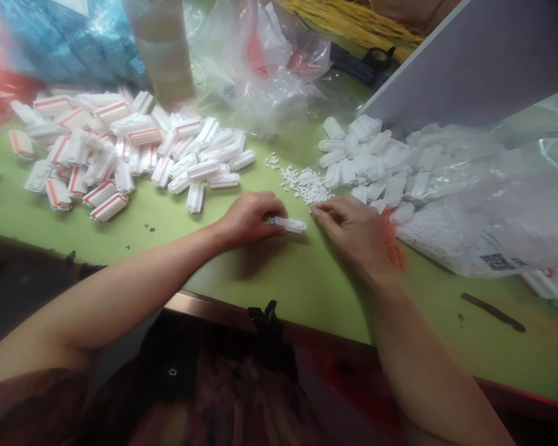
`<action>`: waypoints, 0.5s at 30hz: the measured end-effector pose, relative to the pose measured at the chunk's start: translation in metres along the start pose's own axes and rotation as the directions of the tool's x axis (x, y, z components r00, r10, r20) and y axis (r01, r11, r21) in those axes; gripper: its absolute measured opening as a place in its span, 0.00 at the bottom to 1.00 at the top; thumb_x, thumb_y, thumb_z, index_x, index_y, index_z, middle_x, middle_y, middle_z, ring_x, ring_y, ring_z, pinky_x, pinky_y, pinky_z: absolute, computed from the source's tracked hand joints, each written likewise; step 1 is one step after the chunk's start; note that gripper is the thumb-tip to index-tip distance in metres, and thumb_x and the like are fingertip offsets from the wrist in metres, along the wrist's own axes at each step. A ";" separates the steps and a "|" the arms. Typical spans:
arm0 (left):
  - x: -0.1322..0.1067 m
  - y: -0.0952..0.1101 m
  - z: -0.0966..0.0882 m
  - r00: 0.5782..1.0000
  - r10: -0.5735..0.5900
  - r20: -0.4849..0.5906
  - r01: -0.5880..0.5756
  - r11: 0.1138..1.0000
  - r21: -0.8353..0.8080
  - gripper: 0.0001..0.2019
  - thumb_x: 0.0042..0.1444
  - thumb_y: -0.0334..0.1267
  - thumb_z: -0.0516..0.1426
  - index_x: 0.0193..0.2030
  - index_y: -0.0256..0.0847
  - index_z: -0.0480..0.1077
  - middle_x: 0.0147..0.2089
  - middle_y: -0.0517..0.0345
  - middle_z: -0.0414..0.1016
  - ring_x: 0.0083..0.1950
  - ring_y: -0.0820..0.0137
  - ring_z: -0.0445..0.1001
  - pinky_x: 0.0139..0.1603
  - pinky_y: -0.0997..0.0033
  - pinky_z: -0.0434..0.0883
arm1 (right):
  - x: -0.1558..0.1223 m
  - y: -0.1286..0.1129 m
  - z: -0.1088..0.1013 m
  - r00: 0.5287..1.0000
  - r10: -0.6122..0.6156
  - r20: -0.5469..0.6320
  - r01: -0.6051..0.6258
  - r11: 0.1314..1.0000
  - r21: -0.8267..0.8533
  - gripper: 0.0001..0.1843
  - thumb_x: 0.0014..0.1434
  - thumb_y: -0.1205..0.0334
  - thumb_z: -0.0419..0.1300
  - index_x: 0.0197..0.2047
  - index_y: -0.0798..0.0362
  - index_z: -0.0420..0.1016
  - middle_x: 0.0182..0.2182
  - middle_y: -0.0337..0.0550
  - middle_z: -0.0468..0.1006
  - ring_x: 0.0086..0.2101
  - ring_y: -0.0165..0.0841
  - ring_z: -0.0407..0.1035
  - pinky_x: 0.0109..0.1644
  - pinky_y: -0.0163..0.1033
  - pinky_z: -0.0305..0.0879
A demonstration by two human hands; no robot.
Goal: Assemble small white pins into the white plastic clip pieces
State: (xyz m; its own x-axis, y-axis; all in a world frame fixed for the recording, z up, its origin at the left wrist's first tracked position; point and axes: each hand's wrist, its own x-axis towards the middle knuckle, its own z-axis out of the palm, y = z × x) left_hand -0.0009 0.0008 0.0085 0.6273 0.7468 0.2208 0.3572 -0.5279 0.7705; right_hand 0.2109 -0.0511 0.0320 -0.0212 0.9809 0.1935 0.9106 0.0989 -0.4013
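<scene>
My left hand (252, 218) is closed around one end of a white plastic housing (289, 225), whose other end points right, just above the green table. To the right, my right hand (348, 226) pinches a tiny white piece (312, 211) between thumb and fingertips, a short gap from the housing. Just beyond my fingertips lies a loose heap of small white pegs (309, 184). Orange pieces (393, 241) show beside my right wrist, partly hidden by it.
White housings with orange stripes (109, 204) pile up at the left. White covers (369, 148) lie at the right, by a clear bag (483, 229) of white parts. A dark flat strip (493, 311) rests near the right front edge. Plastic bags (260, 62) and a grey panel (469, 62) stand behind.
</scene>
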 end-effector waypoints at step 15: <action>0.000 0.000 0.001 1.000 0.003 0.009 -0.003 1.000 -0.024 0.09 0.48 0.38 0.66 0.34 0.37 0.76 0.31 0.60 0.73 0.31 0.76 0.68 0.33 0.77 0.63 | -0.012 -0.018 -0.009 0.998 -0.050 0.024 0.043 0.967 0.250 0.07 0.60 0.55 0.59 0.35 0.48 0.75 0.32 0.41 0.79 0.33 0.35 0.72 0.36 0.41 0.67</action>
State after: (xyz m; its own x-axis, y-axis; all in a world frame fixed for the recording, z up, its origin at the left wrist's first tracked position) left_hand -0.0005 0.0005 0.0079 0.6343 0.7417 0.2180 0.3391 -0.5203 0.7837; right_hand 0.1983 -0.0662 0.0453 -0.0771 0.9784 0.1917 0.7766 0.1795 -0.6039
